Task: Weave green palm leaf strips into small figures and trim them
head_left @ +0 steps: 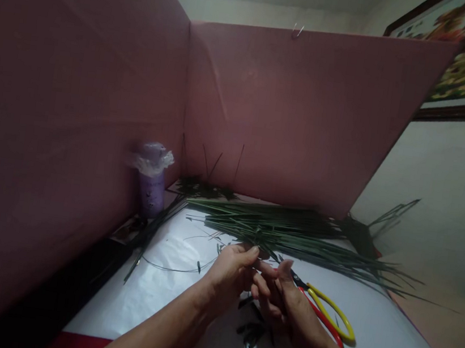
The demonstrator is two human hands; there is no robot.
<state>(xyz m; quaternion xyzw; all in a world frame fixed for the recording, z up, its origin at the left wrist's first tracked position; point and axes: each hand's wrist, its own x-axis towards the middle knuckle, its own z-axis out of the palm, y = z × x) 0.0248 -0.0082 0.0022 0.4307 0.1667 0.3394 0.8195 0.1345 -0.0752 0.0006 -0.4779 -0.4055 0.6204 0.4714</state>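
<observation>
Just above the white table sheet, my left hand [235, 268] pinches a small folded green leaf piece [257, 235] between thumb and fingers. My right hand [284, 298] is close beside it, its fingers curled and its fingertips near the left ones. Whatever lies in the right hand is hidden by its own fingers. Red and yellow handled scissors [328, 309] lie on the sheet just right of my right hand, partly covered by it. Behind both hands stretches a bundle of long narrow green leaves [325, 252]. Dark leaf scraps [252, 332] lie below the hands.
A purple cup or bottle [151, 195] with clear plastic at its top stands at the left. More green leaves [205, 187] lie at the back corner. Pink panels [274, 117] enclose the left and back. The white sheet [385, 342] covers the table over red cloth [77, 345].
</observation>
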